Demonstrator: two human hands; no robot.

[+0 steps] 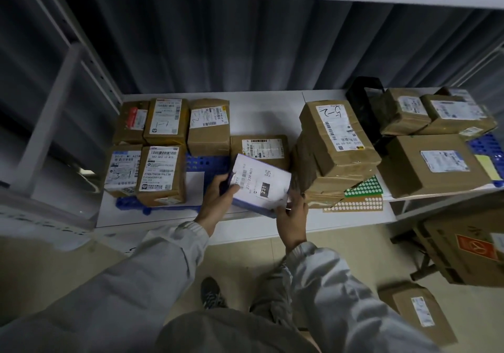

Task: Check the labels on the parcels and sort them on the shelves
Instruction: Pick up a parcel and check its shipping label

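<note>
Left hand (pixel 215 200): grips parcel's left end.
Right hand (pixel 291 216): holds its near right corner.
Parcel (pixel 261 185): white, tilted, label up, above shelf (pixel 261 118) front; long axis runs hand to hand.

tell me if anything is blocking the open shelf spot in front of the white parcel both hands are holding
Nothing visible blocks it. The white parcel, held by the left hand and right hand, hovers over the bare shelf, with a brown box right behind it and a stack of boxes close on the right.
</note>
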